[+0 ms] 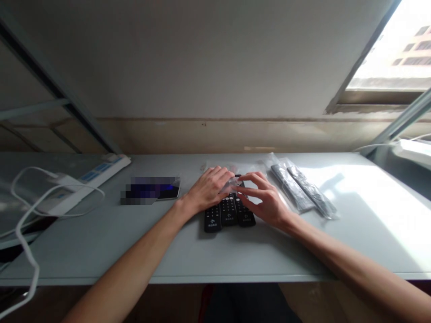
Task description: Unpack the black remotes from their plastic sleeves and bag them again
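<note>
Three black remote controls [229,215] lie side by side on the grey table, their upper parts largely covered by my hands. My left hand [211,187] rests over the left and middle remotes, with its fingers together and closed on a crumpled piece of clear plastic [231,184]. Over the right-hand remote is my right hand [264,195], its fingers curved and spread apart. Its fingertips are at the edge of the plastic; whether they grip it I cannot tell.
Right of my hands lie two remotes in clear plastic bags [301,186]. A phone [170,190], partly pixelated, is on the left. Beyond it are a white power strip [101,177] and looping white cable [25,242]. Clear plastic lies behind my hands. The table [134,246] meets a wall.
</note>
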Motion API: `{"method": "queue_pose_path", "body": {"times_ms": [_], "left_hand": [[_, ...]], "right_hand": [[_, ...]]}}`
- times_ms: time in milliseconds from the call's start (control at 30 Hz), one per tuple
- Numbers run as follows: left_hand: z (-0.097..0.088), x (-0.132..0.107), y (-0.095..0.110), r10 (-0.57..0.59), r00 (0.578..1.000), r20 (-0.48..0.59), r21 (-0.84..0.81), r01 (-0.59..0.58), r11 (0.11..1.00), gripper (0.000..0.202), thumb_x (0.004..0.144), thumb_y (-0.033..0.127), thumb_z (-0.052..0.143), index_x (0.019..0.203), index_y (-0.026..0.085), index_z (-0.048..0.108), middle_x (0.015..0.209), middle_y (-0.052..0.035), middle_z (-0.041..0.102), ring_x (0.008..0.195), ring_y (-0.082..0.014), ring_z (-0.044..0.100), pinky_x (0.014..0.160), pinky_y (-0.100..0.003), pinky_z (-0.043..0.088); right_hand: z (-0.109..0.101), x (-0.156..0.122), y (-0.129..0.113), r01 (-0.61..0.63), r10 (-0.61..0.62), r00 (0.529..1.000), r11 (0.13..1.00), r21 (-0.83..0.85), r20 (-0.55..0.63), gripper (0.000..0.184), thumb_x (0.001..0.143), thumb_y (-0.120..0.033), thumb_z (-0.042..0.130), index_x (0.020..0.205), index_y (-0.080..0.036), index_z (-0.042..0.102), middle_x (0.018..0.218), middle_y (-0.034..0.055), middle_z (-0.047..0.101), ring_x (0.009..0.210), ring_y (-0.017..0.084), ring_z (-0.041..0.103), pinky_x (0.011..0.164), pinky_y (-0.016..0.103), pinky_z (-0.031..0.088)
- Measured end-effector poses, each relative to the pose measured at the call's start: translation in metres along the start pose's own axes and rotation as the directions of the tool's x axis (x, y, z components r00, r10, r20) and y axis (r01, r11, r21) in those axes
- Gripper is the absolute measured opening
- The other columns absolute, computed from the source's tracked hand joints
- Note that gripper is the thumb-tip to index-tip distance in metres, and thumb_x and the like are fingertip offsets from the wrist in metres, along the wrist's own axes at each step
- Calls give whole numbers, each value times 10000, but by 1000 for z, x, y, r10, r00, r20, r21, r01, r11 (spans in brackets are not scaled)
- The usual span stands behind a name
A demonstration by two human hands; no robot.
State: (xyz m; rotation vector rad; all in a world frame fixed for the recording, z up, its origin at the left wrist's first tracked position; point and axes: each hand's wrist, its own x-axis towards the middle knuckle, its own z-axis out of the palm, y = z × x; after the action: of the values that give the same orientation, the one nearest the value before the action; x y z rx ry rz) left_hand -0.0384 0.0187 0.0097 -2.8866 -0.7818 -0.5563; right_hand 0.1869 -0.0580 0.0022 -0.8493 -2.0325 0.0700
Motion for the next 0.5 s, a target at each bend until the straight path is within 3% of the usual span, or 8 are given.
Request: {"method": "queue_pose_path", "body": {"times_ms": [267, 500], "left_hand": [[2, 0, -1, -15, 1000, -13, 33, 16, 999, 229, 1099, 281, 459, 1202, 152, 618, 1147, -110, 703, 1042, -274, 599, 925, -404, 461], [0, 1, -1, -1, 1000, 20, 66, -1, 998, 198, 1091, 266, 519, 1186, 161, 657, 1134, -101, 718, 1052, -265, 602, 925, -388, 451]], "right_hand": [[2, 0, 0, 92, -96, 994, 993, 73, 56, 449, 1005, -121, 616, 1398, -314, 716, 1336, 99, 757, 1300, 279, 664, 1053, 558, 608], [4, -1, 1, 125, -152, 977, 977, 175, 148, 475, 975, -66, 552, 1374, -257, 726, 1276, 103, 792, 1249, 259, 711, 1026, 493, 635]]}}
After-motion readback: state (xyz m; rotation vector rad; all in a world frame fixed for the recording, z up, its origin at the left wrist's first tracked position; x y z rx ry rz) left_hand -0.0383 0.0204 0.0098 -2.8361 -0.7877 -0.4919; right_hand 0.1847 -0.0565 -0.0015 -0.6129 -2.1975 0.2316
